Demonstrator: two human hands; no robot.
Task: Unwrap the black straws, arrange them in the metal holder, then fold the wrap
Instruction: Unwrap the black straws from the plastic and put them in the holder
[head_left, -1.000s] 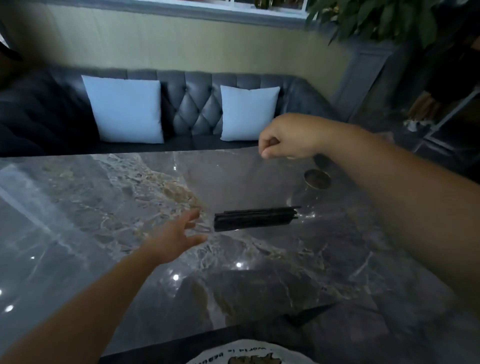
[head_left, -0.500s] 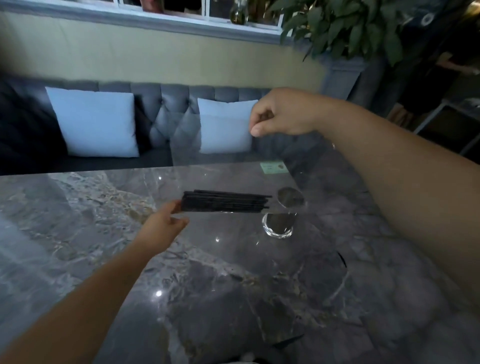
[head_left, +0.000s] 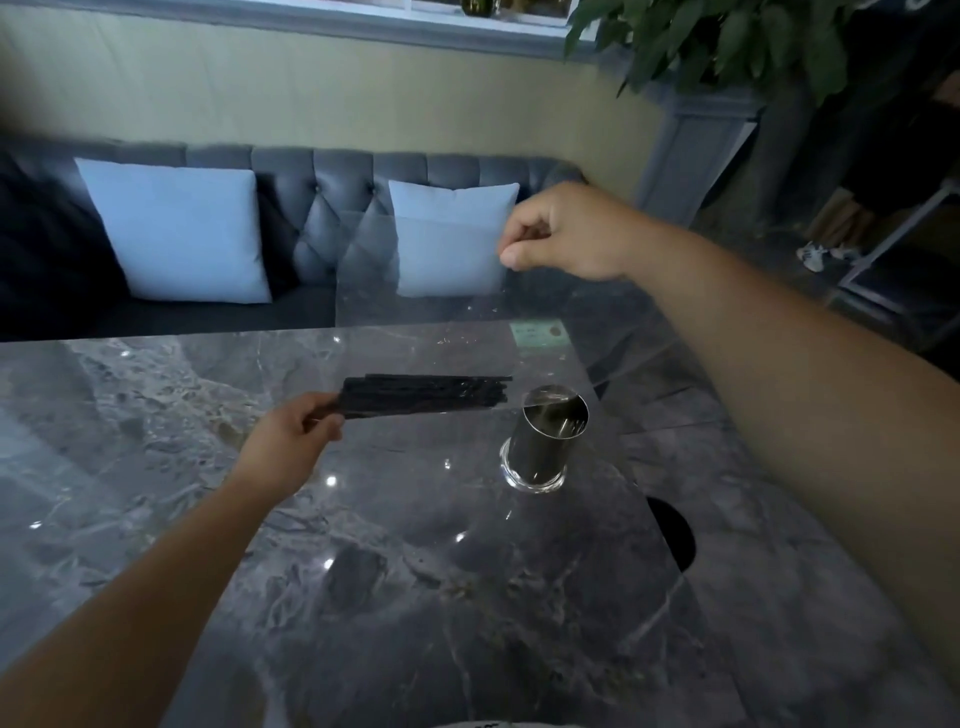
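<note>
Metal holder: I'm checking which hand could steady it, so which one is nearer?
Judged in the head view, the right. The right hand pinches the clear wrap above the metal holder; the left hand grips the black straws off to its left.

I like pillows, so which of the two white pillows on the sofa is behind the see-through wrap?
The smaller white pillow on the right; the clear plastic wrap pinched by the right hand hangs before it. The bigger left pillow is uncovered.

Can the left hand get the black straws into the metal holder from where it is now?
Probably yes. The left hand grips the black straws at one end, their free tips just beside the metal holder, whose mouth stands open. Only the clear wrap, pinched up by the right hand, hangs nearby.
</note>
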